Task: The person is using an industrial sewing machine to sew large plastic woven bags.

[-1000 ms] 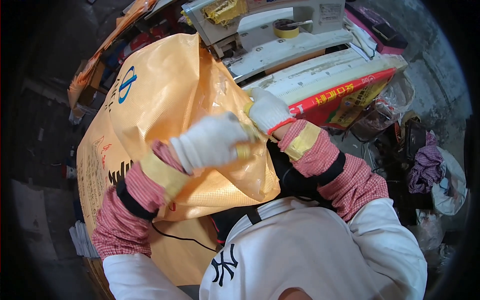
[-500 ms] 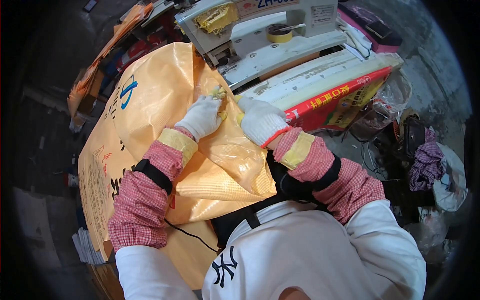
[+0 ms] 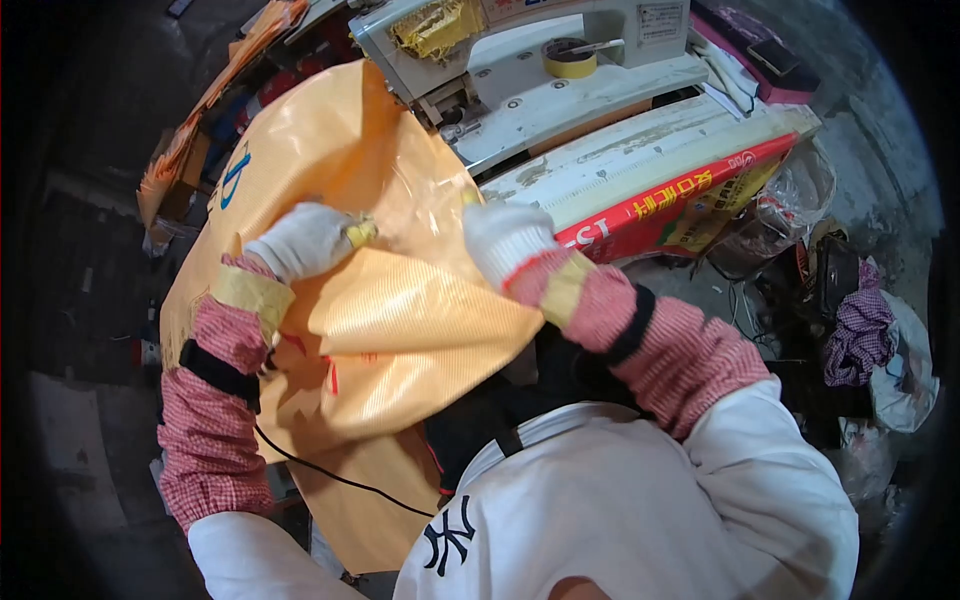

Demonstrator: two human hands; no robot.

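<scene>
The largest thing is the tan woven sack (image 3: pixel 420 320), spread off the left end of the desk (image 3: pixel 640 150) and reaching the person's lap side, with its far edge up against the near left part of the pale machine (image 3: pixel 540 110). Its near layer is folded over in a broad flap, and above that a shiny surface is exposed. The machine stands along the far side of the desk; a red and yellow printed sheet (image 3: pixel 650 200) covers the desk's near edge.

The gloved left hand (image 3: pixel 305 240) touches the sack at the flap's upper edge, its fingers curled inward; whether they pinch a layer is hidden. The gloved right hand (image 3: pixel 505 240) is at the sack's right margin, just beside the desk's near left corner; it is blurred, and I cannot tell whether its fingers grasp the material.

Smallest is the yellow tape roll (image 3: pixel 570 63), on the machine.

The step in hand looks like parting and arranging the sack's layers with the hands set apart. To my judgement, the next move calls for a sure hold on the flap's edge, the right margin steadied, and slack kept off the machine.
</scene>
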